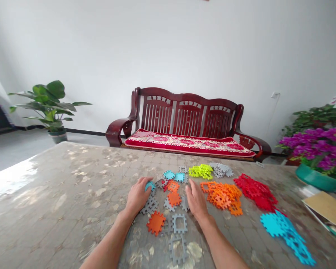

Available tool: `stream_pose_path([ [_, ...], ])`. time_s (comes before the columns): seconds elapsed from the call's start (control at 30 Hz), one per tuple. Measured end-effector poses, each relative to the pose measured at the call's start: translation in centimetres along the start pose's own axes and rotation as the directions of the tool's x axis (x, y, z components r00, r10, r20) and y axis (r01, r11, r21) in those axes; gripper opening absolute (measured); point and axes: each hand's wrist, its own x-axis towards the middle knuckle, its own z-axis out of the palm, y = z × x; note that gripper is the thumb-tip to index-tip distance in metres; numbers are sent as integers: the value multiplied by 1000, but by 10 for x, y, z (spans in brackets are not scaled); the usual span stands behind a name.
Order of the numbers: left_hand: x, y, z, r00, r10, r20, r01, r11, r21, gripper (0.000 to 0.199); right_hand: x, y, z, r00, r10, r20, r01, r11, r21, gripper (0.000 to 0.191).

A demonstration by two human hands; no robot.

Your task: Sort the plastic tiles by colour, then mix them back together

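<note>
My left hand rests on the table at the left of a group of toothed plastic building tiles. Its thumb and forefinger are apart, around the edge of a blue tile; I cannot tell whether they press on it. My right hand lies at the group's right side, fingers stretched forward beside a grey tile. Between the hands are an orange tile, another orange tile and small red pieces. Nearer me lie an orange toothed tile and a square grey frame.
Right of my hands lie piles of yellow-green tiles, orange tiles, red tiles and blue tiles. A flower pot and a tan book or box stand at the right edge. Behind the table is a wooden bench.
</note>
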Motion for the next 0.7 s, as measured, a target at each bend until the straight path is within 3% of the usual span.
stream_pose_path([
  [0.1, 0, 3, -1, 999, 22, 24, -21, 1000, -13, 40, -4, -3, 3, 982, -58, 178, 44, 996, 81, 45],
  [0.17, -1, 5, -2, 997, 61, 39, -60, 998, -31, 42, -6, -8, 4, 973, -91, 210, 56, 984, 167, 45],
  [0.37, -1, 6, -3, 995, 97, 35, -95, 994, -49, 40, -2, -8, 0, 990, -29, 140, -20, 942, 335, 42],
  [0.7, 1, 3, -2, 996, 79, 40, -78, 996, -38, 41, 4, -9, 2, 995, 26, 92, -58, 930, 363, 37],
])
